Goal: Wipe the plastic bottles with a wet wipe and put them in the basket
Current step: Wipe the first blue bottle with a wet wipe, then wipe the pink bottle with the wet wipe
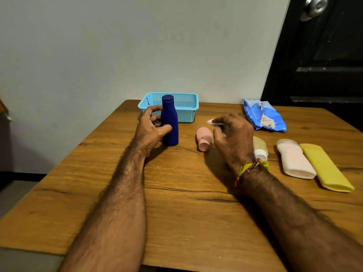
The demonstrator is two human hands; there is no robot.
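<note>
A dark blue bottle (170,122) stands upright on the wooden table (176,193), just in front of the light blue basket (186,112). My left hand (151,130) curls round its left side, thumb across the front. My right hand (233,134) pinches a white wet wipe (213,122) above the table. A small pink bottle (204,139) lies on its side between my hands. To the right lie a translucent bottle with a white cap (260,148), a pale pink bottle (294,159) and a yellow bottle (326,167).
A torn blue wet-wipe packet (264,116) lies at the back right of the table. The basket sits against the grey wall. A dark door (324,55) with a metal knob stands behind the table's right side.
</note>
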